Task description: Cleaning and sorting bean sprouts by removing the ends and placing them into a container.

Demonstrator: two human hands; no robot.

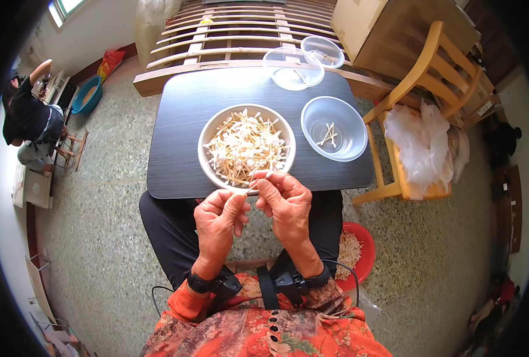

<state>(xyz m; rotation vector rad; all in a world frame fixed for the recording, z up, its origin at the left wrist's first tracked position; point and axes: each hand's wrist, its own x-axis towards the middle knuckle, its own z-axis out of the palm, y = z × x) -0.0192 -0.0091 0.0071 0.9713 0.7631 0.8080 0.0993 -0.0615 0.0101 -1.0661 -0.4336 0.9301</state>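
Both my hands meet at the near rim of a white bowl heaped with cotton swabs. My left hand is closed in a pinch, thumb against forefinger. Just beside it, my right hand pinches too. Between the fingertips runs a thin cotton swab, gripped from both sides; its ends are mostly hidden by the fingers. To the right of the bowl, a clear plastic bowl holds several cotton swabs.
Two more clear bowls, one on the table edge and another behind it, stand far right. A wooden chair bears plastic bags. A red basin of swabs sits on the floor. Another person sits far left.
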